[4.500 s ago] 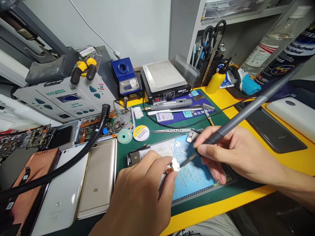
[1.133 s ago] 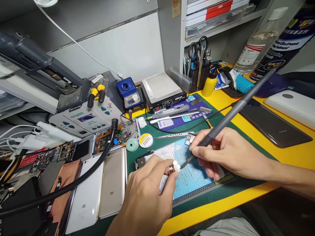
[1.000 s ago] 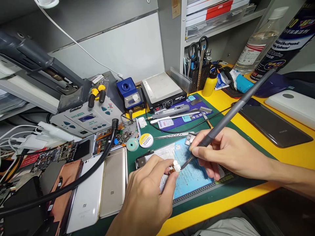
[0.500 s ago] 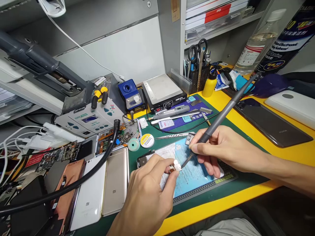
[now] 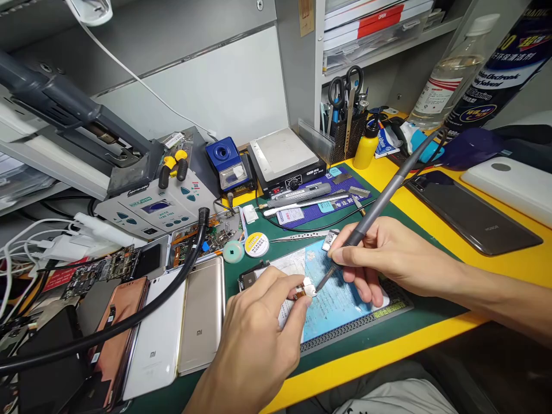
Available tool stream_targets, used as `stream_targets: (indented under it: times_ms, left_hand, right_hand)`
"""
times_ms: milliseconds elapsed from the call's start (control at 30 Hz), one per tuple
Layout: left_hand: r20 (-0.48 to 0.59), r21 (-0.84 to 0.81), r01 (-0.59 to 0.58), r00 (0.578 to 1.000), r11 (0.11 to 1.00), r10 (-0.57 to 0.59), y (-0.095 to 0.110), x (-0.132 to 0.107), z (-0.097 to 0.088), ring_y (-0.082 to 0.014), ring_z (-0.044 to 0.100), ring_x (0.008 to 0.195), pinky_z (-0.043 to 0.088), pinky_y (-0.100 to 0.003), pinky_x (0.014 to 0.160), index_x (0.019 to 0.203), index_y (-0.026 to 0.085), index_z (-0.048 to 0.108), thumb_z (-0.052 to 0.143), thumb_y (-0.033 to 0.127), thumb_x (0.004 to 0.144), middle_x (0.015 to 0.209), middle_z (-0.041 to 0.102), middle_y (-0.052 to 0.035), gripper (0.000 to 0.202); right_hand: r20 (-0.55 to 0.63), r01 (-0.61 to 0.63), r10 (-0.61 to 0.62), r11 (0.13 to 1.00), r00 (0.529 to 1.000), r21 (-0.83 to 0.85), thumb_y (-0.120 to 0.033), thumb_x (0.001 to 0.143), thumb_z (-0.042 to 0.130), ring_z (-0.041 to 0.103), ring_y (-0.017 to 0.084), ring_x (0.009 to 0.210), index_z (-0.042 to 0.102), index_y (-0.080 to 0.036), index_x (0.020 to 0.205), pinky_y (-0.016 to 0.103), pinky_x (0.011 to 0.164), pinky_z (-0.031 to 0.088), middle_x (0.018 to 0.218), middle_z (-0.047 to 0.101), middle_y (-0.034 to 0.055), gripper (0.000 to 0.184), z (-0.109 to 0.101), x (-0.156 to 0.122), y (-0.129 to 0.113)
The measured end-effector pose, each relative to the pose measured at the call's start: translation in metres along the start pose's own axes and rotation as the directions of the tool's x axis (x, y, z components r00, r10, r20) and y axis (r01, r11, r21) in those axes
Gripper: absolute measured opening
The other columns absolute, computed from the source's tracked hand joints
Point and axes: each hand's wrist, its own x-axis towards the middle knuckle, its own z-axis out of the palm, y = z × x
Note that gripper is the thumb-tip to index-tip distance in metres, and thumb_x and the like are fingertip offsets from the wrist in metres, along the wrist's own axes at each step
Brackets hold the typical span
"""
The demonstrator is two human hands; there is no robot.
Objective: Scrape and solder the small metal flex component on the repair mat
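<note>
Between thumb and fingers, my left hand [image 5: 263,328] pinches a small white part with a brown flex strip [image 5: 307,287]. My right hand [image 5: 375,259] grips a dark grey soldering iron [image 5: 379,204] like a pen, its handle slanting up to the right. The iron's tip is at the right edge of the white part; whether it touches cannot be made out. Both hands are over a blue-printed sheet [image 5: 332,313] on a grey work pad [image 5: 357,329]. A small metal-framed part [image 5: 330,240] lies just beyond my right fingers.
Several phones, among them a gold one [image 5: 200,322] and a white one [image 5: 155,339], lie at left under a thick black hose [image 5: 129,330]. Tweezers [image 5: 302,236], a round tin [image 5: 257,244] and a heating plate [image 5: 284,152] are behind. A dark phone [image 5: 474,213] lies at right.
The view has shifted slightly. Both hands keep their grips, and the iron's tip stays at the white part's right edge.
</note>
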Motion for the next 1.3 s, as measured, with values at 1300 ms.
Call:
stream_targets:
  times_ms: [1300]
  left_hand:
    - [0.035, -0.042, 0.019, 0.999, 0.999, -0.017, 0.0027, 0.0034, -0.0025, -0.0163, 0.066, 0.087, 0.045, -0.029, 0.071, 0.113, 0.028, 0.073, 0.06, 0.02, 0.1, 0.098, 0.069, 0.0001, 0.021]
  right_hand:
    - [-0.014, -0.006, 0.006, 0.998, 1.0, -0.057, -0.035, 0.08, 0.085, 0.064, 0.014, 0.041, 0.067, -0.018, 0.082, 0.02, 0.04, 0.055, 0.055, 0.07, -0.0004, 0.024, 0.0024, -0.0033, -0.0043]
